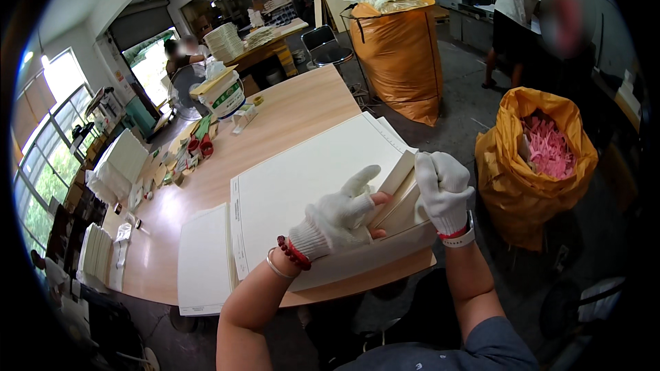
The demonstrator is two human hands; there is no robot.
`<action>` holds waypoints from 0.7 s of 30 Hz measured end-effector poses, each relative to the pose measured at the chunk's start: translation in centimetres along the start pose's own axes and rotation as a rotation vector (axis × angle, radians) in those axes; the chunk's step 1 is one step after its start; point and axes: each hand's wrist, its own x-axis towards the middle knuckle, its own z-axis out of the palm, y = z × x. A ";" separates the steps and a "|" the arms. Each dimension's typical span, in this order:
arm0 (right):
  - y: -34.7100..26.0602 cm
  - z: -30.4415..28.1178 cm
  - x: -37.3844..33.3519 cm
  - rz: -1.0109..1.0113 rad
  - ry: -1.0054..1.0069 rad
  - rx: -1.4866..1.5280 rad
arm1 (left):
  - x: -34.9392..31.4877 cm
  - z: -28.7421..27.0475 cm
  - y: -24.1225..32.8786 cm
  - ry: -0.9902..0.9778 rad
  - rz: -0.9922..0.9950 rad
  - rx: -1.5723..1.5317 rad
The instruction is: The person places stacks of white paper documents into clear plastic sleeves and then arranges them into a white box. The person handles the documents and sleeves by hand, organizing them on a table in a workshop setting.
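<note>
A thick stack of large white printed sheets (309, 172) lies on the table in front of me, its right edge bent up into a narrow strip. My left hand (337, 220), in a white knitted glove with some fingertips bare, reaches over the near part of the stack. Its thumb stands out, apart from the fingers, which touch the raised strip (397, 185). At the right corner, my gloved right hand (443, 189) is closed in a fist against the sheets. Its fingertips are hidden, and the sheet edges run in under it.
The wooden table (306, 106) bears a white bucket (223, 96), a second sheet stack (204, 261) and scraps. An orange sack of pink paper strips (529, 172) stands at right, with a taller orange sack (399, 62) behind. People work in the background.
</note>
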 end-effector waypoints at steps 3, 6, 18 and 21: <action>0.0 0.1 0.0 -0.039 0.016 -0.015 | -0.4 0.3 -0.9 0.018 -0.004 -0.064; -0.2 -0.1 0.0 0.007 0.009 0.072 | -0.6 0.7 -1.6 0.051 0.050 -0.229; -0.3 0.2 0.0 0.111 0.071 0.143 | 0.0 0.0 -0.1 -0.039 -0.032 -0.044; -0.4 0.4 0.0 0.112 0.090 0.151 | -0.3 0.3 -0.1 0.035 -0.016 -0.031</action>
